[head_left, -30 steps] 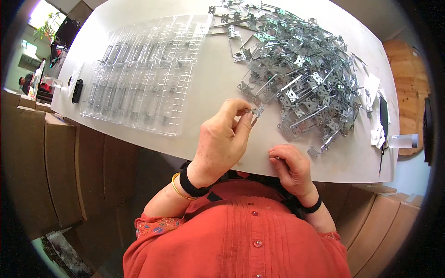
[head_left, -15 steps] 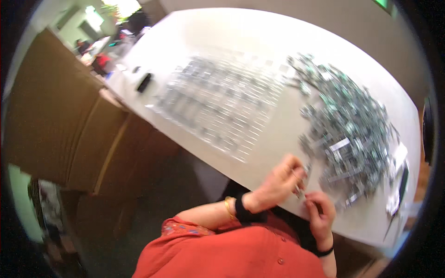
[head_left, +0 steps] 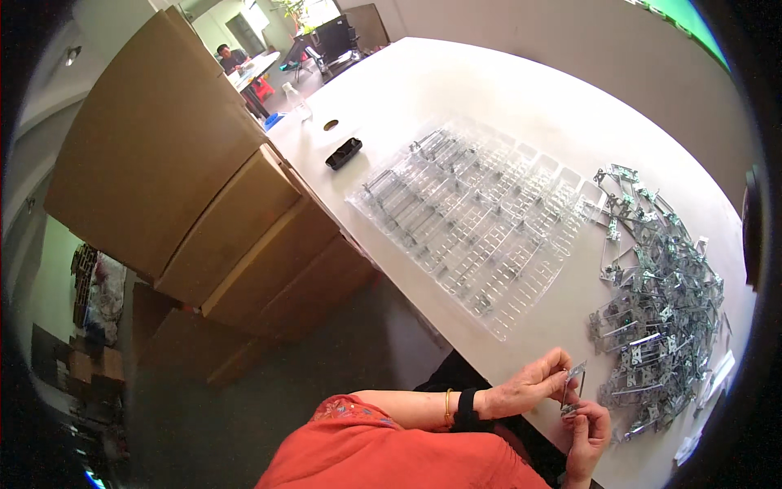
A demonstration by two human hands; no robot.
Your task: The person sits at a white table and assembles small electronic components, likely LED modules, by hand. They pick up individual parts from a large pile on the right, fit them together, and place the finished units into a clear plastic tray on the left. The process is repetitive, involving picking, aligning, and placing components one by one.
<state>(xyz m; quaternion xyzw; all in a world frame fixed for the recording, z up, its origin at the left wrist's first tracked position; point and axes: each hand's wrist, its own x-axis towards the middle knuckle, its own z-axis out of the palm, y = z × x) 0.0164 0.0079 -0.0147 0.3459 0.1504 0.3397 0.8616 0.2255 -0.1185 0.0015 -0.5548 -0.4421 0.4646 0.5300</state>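
Near the table's front edge, my left hand (head_left: pixel 533 385) and my right hand (head_left: pixel 590 430) grip a small metal bracket with thin rods (head_left: pixel 573 388) between them. My left fingers pinch its upper end, and the right thumb and fingers close on its lower end. To the right of both hands lies a heap of similar silvery metal brackets with rods (head_left: pixel 664 326), tangled together. Beyond my hands, a transparent plastic tray (head_left: pixel 503 326) with many shallow compartments lies flat, and metal parts sit in its rows.
The white table (head_left: pixel 472 73) carries a black oblong object (head_left: pixel 344 153) at the far left, near a round hole (head_left: pixel 331 125). A transparent bottle (head_left: pixel 297 102) stands at its edge. Large cardboard boxes (head_left: pixel 163 147) are stacked on the left. A seated person (head_left: pixel 232 61) is far back.
The view has swung left and steadied, so the tray, heap and hands appear farther right and lower. Both hands remain together, and the metal bracket between them now shows clearly.
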